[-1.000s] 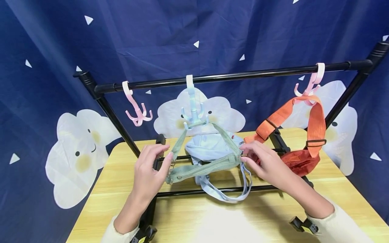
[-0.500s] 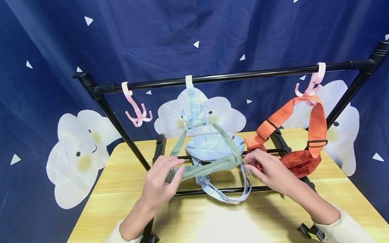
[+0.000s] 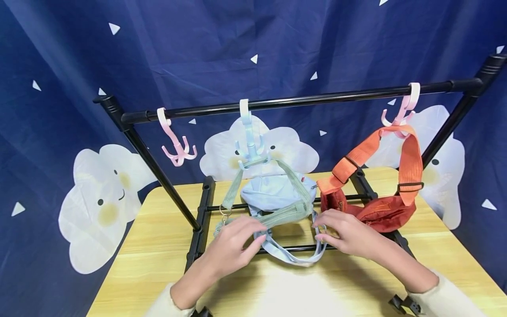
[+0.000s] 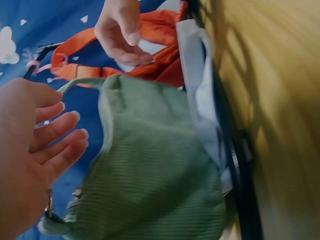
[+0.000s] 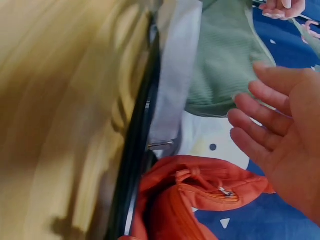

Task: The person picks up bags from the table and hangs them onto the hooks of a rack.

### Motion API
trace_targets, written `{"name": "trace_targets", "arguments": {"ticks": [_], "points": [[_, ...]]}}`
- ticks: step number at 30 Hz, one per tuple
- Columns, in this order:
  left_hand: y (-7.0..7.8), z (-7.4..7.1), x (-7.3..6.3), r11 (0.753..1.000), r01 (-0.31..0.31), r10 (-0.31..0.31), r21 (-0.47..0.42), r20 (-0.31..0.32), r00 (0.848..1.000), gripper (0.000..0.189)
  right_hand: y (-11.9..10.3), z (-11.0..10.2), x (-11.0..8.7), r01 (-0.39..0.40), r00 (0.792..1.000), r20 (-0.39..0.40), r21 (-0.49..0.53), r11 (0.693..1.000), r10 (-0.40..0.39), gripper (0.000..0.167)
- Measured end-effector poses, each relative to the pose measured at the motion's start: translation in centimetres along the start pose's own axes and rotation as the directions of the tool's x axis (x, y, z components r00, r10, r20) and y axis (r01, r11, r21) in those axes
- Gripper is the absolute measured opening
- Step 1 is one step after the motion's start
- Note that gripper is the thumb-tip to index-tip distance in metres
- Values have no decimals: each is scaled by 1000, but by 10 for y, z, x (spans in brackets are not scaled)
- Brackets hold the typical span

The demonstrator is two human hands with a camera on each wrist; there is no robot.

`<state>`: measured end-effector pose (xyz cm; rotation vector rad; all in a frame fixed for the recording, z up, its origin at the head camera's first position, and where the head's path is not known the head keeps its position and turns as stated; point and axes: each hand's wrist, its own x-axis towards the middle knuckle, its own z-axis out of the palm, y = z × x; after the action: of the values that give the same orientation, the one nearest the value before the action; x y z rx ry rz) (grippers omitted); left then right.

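A ribbed green bag (image 3: 291, 213) hangs by its strap from the light blue hook (image 3: 250, 147) in the middle of the rail. My left hand (image 3: 236, 244) is in front of the bag's left part and hides some of it; in the left wrist view its loosely bent fingers hold nothing. On the other side, my right hand (image 3: 343, 231) is beside the light blue bag's strap (image 3: 288, 254), its fingers loosely bent and empty in the right wrist view. Behind the green bag lies the light blue bag (image 3: 269, 193), across the rack's lower bars.
An orange-red bag (image 3: 386, 213) hangs by its orange strap from the right pink hook (image 3: 402, 112). Another pink hook (image 3: 178, 145) is on the rail's left. The black rack (image 3: 317, 98) stands on a wooden table (image 3: 158, 246) before a dark blue curtain (image 3: 206, 48).
My left hand has moved right and down from the green bag's left end to its front. The right hand has come away from the bag's right end and sits slightly lower.
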<state>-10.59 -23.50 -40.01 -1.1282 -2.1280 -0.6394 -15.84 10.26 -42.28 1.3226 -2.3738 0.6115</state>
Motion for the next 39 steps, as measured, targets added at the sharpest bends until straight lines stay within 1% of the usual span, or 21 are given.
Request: {"name": "trace_targets", "arguments": {"ticks": [3,5,8,10,13,16,18,19,21,23,25,27,30,32,37,39], "points": [[1,9,-2,1000,0,1,-6,78,997,15,1,6,-4,37,999,39,17,999,-37,27],[2,14,-3,1000,9,-9,0,126,992,16,2,9,-6,56,996,65,24,998,-57,27],[3,20,-4,999,40,-41,9,201,979,18,3,14,-10,62,993,101,35,997,-65,32],[4,24,-5,998,67,-68,13,253,965,20,3,17,-12,55,990,127,33,998,-59,37],[2,29,-6,993,119,-108,-9,340,934,24,4,22,-14,46,985,163,27,999,-50,44],[1,36,-6,985,171,-141,-30,435,889,31,5,25,-15,47,980,194,33,998,-53,47],[-1,41,-8,980,195,-153,-36,489,859,35,5,28,-15,53,977,204,41,998,-60,47],[-2,44,-9,979,200,-153,-37,509,847,37,5,29,-14,57,976,209,44,997,-65,46],[-4,51,-11,981,191,-142,-38,533,834,39,5,30,-13,72,974,211,46,996,-80,45],[-6,59,-13,986,161,-117,-34,541,833,39,5,31,-12,92,973,209,45,995,-100,44],[-8,65,-15,993,120,-90,-20,540,837,41,6,33,-11,120,971,204,50,992,-127,42],[-10,71,-17,996,90,-73,-4,545,835,41,7,34,-11,145,967,203,59,988,-155,38],[-13,76,-19,998,58,-58,17,554,831,42,8,37,-11,182,960,204,75,980,-194,30],[-15,79,-20,999,43,-46,18,555,831,41,8,38,-11,195,957,205,77,978,-207,26],[-19,83,-23,1000,-14,-1,24,534,845,32,8,39,-12,204,958,199,35,978,-207,17],[-21,84,-24,1000,-19,4,23,530,848,27,8,39,-12,203,959,198,22,979,-203,14]]}}
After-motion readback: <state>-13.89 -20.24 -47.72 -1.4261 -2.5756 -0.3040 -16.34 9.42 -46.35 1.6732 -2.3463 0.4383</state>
